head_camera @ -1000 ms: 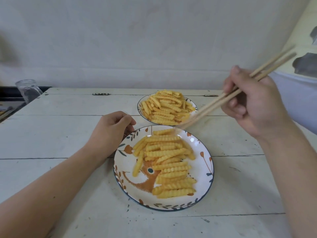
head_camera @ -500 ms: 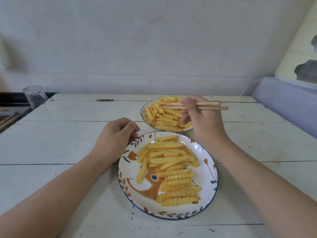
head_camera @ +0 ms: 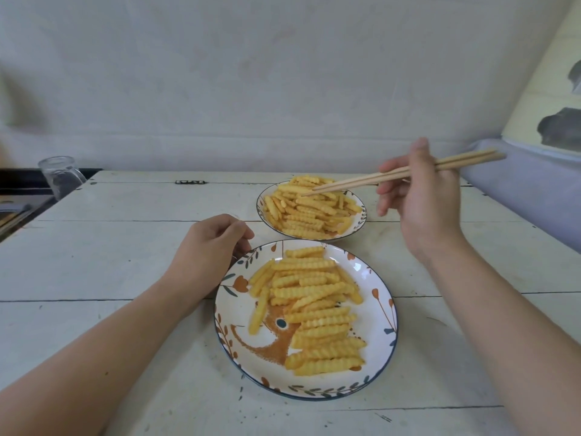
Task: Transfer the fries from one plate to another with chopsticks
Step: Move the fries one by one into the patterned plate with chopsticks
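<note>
Overhead, right hand [head_camera: 421,196] grips chopsticks [head_camera: 371,177] above fries [head_camera: 311,209]; left hand [head_camera: 207,247] loosely curled.

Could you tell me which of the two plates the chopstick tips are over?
The far plate: the chopsticks in the right hand reach its fries, while the near plate sits by the left hand.

yellow fries [head_camera: 317,309], white leaf-patterned near plate [head_camera: 382,313], tan chopsticks [head_camera: 393,176], whitewashed table [head_camera: 110,247]

no readable text, labels, brands or numbers anywhere in view
</note>
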Available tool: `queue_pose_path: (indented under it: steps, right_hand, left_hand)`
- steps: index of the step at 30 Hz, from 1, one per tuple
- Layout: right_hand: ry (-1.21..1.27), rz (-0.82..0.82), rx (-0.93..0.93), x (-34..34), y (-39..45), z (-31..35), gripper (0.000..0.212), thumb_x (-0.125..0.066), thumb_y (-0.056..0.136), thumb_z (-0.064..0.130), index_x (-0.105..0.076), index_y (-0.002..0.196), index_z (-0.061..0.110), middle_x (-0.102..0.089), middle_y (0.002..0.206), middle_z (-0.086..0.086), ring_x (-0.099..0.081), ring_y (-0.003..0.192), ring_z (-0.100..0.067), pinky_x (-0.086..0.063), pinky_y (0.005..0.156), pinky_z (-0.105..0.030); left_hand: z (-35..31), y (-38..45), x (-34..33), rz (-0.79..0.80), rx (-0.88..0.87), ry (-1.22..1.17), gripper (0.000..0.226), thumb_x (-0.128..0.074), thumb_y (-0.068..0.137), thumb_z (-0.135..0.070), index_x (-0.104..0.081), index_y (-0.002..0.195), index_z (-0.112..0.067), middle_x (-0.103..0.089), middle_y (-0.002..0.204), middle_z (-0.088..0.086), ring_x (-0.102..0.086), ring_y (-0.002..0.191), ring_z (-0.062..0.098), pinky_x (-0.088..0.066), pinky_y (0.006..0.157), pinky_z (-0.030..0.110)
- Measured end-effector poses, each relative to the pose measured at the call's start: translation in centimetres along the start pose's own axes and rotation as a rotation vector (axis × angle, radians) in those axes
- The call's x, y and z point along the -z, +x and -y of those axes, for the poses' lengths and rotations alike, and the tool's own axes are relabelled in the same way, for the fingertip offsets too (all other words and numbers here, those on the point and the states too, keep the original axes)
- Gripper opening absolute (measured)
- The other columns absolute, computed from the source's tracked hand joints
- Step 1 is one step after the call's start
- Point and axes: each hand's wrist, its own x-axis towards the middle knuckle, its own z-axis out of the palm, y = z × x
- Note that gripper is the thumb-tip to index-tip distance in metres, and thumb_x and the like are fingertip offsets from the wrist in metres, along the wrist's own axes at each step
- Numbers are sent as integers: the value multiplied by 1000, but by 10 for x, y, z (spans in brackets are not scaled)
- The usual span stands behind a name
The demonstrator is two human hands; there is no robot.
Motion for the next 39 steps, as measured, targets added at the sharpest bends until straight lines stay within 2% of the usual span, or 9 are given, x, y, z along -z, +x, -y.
queue_pose_path:
  steps: [3,7,15,22,25,28,32,35,39]
  right_hand:
    - [192,48,-151,22,4,23,59,-43,105,40,-65,58,13,-49,49,-7,-38,38,-18,-28,41,-20]
    - [171,329,-285,45,3,35,56,-41,103,43,-63,61,13,-43,46,-7,-31,30,-13,-25,38,-15]
    - [45,690,-309,40,-11,37,48,-59,87,48,-65,64,6,-43,49,-15,-34,28,-15,-34,38,-19]
    - [-85,786,-274,45,-10,38,47,-78,70,52,-65,63,8,-44,49,-15,-34,28,-15,-32,37,-18]
    - [-89,772,-264,48,-7,40,51,-84,64,55,-65,62,8,-42,49,-14,-31,29,-15,-30,39,-16]
    - [11,677,-232,50,-4,40,41,-75,76,47,-63,61,11,-40,48,-9,-26,31,-11,-26,41,-15]
    - [173,298,-156,43,3,31,42,-53,98,36,-60,63,15,-44,53,-4,-28,36,-11,-19,42,-20]
    - [13,6,-60,28,3,24,50,-52,103,41,-58,62,13,-53,59,-4,-38,43,-14,-25,41,-24]
    - [-280,122,66,-10,12,28,47,-51,103,40,-67,74,7,-56,55,-5,-46,37,-18,-38,39,-25]
  left_hand:
    - [0,0,0,-5,-4,-5,29,-53,101,-19,-75,83,-14,-70,69,-5,-62,64,12,-53,72,36]
    - [1,0,-1,-14,-2,-14,29,-53,101,-18,-74,83,-13,-70,68,-5,-61,60,9,-52,69,33]
    - [1,0,-1,-22,5,-14,29,-52,102,-18,-74,84,-12,-69,66,-6,-59,58,7,-51,65,29]
    - [1,0,-2,-20,6,-10,29,-52,103,-18,-74,85,-11,-70,71,-2,-60,60,9,-52,62,26]
    - [0,0,-2,-21,10,-9,29,-51,103,-18,-74,86,-11,-70,73,-1,-60,58,8,-52,62,26]
    - [0,0,-2,-19,7,-8,29,-51,103,-18,-74,86,-12,-70,71,-2,-60,59,8,-52,62,26]
    - [-1,-1,-2,-14,3,-6,28,-52,102,-18,-74,85,-12,-70,69,-4,-60,63,13,-51,66,31]
    - [-1,-1,-1,-4,8,-9,28,-53,102,-19,-74,84,-12,-70,70,-2,-60,64,15,-51,66,32]
    - [0,1,-1,15,6,-14,28,-54,102,-19,-73,84,-11,-69,72,0,-58,65,16,-50,66,32]
